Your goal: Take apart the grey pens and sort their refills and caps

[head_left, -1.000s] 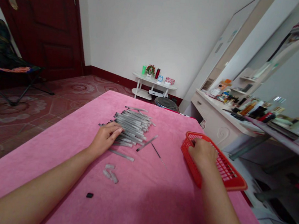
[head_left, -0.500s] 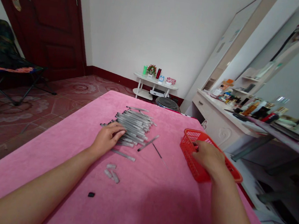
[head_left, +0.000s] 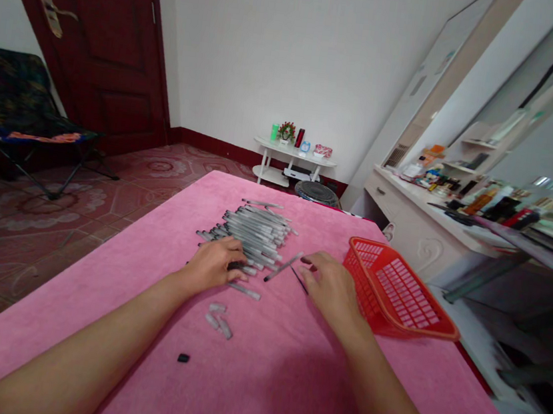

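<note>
Pink cloth (head_left: 256, 372): pens (head_left: 256, 231) at 12 o'clock, I judge light, stiff, slick; hold mid-barrel. Left hand (head_left: 214, 261) curled, grip unclear; right hand (head_left: 334, 288) loosely open.

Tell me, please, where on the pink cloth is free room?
Bare cloth lies between the small black piece and right forearm, and left of the left forearm. Crowded: the pen pile by the left hand, and around the right hand beside the red basket.
</note>
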